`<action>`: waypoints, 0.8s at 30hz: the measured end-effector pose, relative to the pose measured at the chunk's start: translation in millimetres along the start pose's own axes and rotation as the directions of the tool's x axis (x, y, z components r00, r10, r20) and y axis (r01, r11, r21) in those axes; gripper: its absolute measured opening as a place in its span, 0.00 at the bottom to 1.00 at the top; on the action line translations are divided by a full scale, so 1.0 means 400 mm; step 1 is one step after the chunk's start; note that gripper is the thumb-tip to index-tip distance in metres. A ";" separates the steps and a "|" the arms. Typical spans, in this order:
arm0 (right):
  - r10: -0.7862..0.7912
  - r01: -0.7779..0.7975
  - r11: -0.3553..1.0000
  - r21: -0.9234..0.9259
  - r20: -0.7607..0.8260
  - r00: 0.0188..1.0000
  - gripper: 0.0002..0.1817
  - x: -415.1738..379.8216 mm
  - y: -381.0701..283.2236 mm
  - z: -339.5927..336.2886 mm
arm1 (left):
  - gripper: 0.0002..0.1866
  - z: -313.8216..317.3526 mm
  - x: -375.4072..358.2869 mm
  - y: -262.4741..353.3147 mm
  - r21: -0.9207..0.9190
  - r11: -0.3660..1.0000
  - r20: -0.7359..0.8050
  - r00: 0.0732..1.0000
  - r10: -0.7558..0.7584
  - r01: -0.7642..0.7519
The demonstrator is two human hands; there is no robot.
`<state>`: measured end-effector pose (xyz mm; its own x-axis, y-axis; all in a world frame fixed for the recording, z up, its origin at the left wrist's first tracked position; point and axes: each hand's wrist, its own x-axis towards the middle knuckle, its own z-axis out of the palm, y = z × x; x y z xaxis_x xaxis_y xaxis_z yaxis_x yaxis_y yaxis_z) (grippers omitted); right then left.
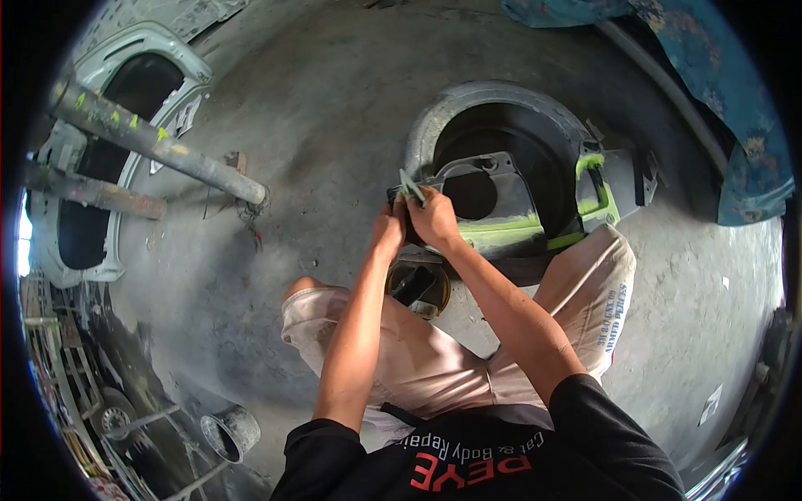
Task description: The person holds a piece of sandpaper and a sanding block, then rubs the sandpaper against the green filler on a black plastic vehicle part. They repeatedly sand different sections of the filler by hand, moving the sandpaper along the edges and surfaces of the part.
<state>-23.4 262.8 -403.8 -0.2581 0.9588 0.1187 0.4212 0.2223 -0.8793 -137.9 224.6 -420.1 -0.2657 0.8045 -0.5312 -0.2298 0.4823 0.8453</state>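
A grey and lime-green car body panel [501, 227] lies across a tyre [430, 117] on the floor, an oval opening in it. My right hand [434, 219] is closed on a thin grey-green sheet [410, 185] that looks like folded sandpaper, at the panel's left end. Close beside it, my left hand [389, 232] has its fingers bent in by a small dark part; what they grip is hidden. Below both hands stands a round tub [447, 294] with a black object [413, 285] in it.
Metal posts [213, 174] stand at the left, near a pale car door or tailgate panel [200, 71]. A bucket [242, 430] lies at lower left, by a rack with a wheel [114, 413]. Blue patterned cloth [756, 184] hangs at the right beside a pipe [668, 93].
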 end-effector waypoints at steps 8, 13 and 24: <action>0.048 -0.051 0.994 -0.093 -0.028 0.998 0.15 0.012 -0.021 -0.006 | 0.30 -0.004 0.040 -0.042 0.111 0.988 -0.026 0.994 0.110 -0.107; -0.075 0.064 0.979 -0.193 -0.050 0.996 0.16 0.020 0.006 0.000 | 0.32 -0.006 0.062 -0.064 0.200 0.963 -0.049 0.980 0.191 -0.178; -0.050 0.051 0.974 -0.222 0.008 0.999 0.15 0.031 -0.017 -0.012 | 0.32 0.002 0.047 -0.039 0.160 0.978 -0.033 0.989 0.145 -0.138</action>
<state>-25.0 273.9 -394.3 -0.2855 0.9451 0.1593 0.5903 0.3043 -0.7476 -138.4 232.4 -443.2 -0.3265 0.8540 -0.4051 -0.0385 0.4162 0.9085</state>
